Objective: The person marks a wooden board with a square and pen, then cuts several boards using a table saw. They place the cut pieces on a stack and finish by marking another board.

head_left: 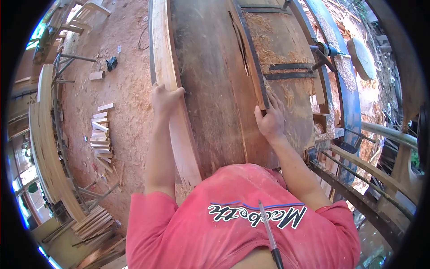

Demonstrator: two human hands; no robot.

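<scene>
My left hand [165,99] is closed on a long pale wooden plank [166,49], its thumb across the top and its fingers over the far edge. This plank runs along the left side of a dusty brown worktable [206,89]. At the near end of a dark-edged wooden strip [249,58] is my right hand [271,119]. Its thumb lies on the left of the strip and its fingers on the right, with the end between them. A long crack shows in the strip. Wood shavings [264,49] lie just beyond my right fingers.
Dark metal bars [291,71] and a clamp-like fitting [323,50] are at the table's right. Beyond stands a blue beam [347,85] strewn with sawdust. Short wood offcuts [101,134] lie on the reddish floor at left, near a stack of long boards [49,148]. A pen [268,228] crosses my shirt.
</scene>
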